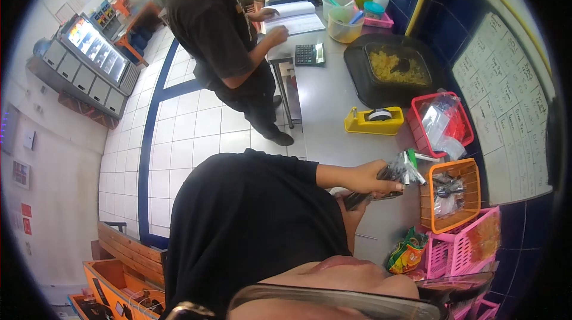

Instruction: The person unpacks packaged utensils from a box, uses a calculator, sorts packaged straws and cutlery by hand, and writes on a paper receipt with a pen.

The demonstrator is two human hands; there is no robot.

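Over the steel counter (321, 105), my left hand (377, 179) is closed around a bundle of dark, thin items in clear plastic wrap (389, 172). My right hand (355, 208), partly hidden by my chest, grips more dark wrapped items (356, 199) just below it. White and green markers or pens (411, 166) lie at the far end of the left-hand bundle; whether that hand holds them cannot be told. The orange basket (477, 190) beside them contains dark wrapped items, perhaps plastic cutlery. A thin stick (366, 236) lies on the counter near my right hand.
A yellow tape dispenser (374, 121), a red basket of plastic bags (415, 125), a black food tray (357, 83) and a calculator (309, 54) are on the counter. Pink baskets (451, 253) line the wall. A person (214, 29) stands at the counter's far end with an open book (295, 18).
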